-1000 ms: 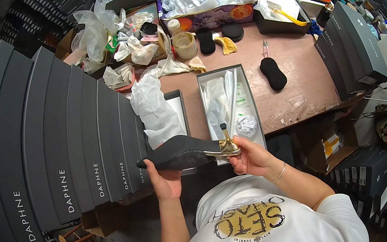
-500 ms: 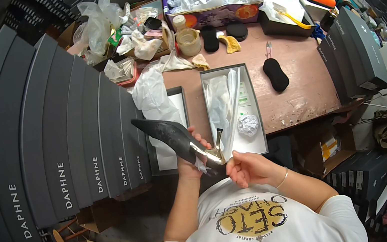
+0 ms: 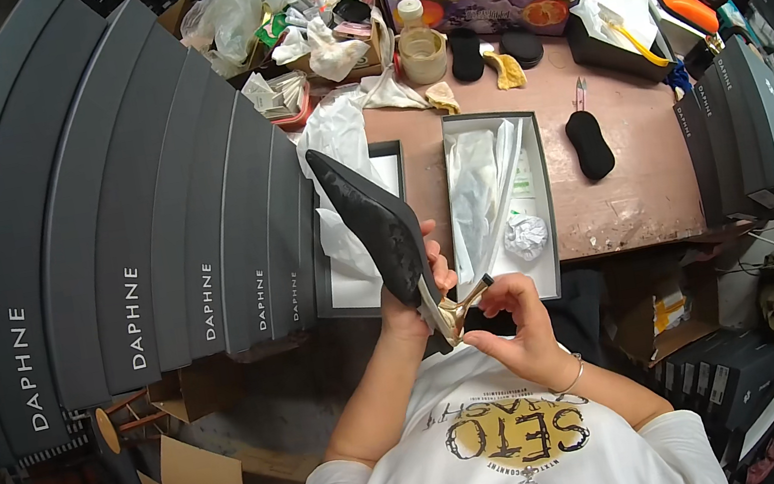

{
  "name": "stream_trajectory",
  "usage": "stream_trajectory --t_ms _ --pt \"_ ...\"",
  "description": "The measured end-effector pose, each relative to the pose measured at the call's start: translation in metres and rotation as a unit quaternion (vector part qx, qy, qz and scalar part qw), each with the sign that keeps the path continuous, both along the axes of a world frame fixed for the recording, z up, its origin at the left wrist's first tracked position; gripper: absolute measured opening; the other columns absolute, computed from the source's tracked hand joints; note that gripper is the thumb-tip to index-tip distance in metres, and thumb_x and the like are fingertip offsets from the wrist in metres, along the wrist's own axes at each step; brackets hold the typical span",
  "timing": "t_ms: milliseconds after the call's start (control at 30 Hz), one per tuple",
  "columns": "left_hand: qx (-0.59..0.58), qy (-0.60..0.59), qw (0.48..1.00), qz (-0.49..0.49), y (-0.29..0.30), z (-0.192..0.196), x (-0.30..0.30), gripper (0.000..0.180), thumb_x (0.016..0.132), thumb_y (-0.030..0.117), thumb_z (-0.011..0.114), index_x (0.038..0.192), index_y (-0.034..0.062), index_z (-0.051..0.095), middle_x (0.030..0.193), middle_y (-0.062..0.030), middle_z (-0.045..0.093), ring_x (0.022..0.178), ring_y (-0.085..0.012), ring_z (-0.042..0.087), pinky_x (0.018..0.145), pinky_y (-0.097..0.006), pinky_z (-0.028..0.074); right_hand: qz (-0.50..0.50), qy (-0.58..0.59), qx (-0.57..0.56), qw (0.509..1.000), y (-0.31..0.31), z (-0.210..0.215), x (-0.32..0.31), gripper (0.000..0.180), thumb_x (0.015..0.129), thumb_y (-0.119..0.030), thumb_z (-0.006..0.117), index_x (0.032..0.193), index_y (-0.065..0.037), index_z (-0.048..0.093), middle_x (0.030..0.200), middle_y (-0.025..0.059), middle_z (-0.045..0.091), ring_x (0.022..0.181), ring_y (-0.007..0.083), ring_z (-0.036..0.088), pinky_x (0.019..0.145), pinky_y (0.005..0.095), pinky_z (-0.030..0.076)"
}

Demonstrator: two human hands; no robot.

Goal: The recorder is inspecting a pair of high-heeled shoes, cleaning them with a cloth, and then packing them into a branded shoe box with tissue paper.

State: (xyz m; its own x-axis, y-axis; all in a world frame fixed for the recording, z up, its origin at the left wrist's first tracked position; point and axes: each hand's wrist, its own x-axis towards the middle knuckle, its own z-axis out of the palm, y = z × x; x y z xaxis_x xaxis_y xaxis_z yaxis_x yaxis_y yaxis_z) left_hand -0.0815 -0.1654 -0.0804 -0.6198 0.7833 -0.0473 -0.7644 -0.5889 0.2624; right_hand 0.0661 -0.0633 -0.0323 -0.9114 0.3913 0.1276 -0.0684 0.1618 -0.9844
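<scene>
Shoe [image 3: 365, 217] | left hand [image 3: 405, 316]: rear half | right hand [image 3: 525, 324]: heel [image 3: 467, 302], apparently touching

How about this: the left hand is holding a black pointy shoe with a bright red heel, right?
Not quite: the heel is shiny gold, not red, as the head view shows. The left hand is holding the black pointy shoe.

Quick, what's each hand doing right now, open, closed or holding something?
Left hand: closed, holding the black shoe.
Right hand: curled at the shoe's gold heel; can't tell if it's gripping.
</scene>
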Motion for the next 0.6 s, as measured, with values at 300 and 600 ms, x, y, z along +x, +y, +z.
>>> stream_trajectory --t_ms 300,600 --pt "-0.071 -0.017 0.994 0.076 0.006 0.012 0.018 0.052 0.084 0.02 0.067 0.122 -0.0058 0.045 0.079 -0.0069 0.056 0.06 -0.0176 0.059 0.053 -0.03 0.046 0.028 0.018 -0.128 0.991 -0.009 -0.009 -0.017 0.057 0.075 -0.013 0.078 0.123 -0.007 0.048 0.119 0.0116 0.048 0.102 0.0196 0.053 0.087 0.0309 0.046" --pt "-0.121 0.047 0.987 0.094 0.011 0.006 0.027 0.05 0.084 0.019 0.069 0.122 -0.0028 0.044 0.086 -0.0089 0.055 0.07 -0.0187 0.059 0.061 -0.027 0.051 -0.087 -0.04 -0.167 0.981 -0.015 -0.012 -0.032 0.021 0.094 -0.016 0.057 0.079 -0.001 0.056 0.1 0.0079 0.054 0.096 0.0138 0.05 0.085 0.0271 0.041"
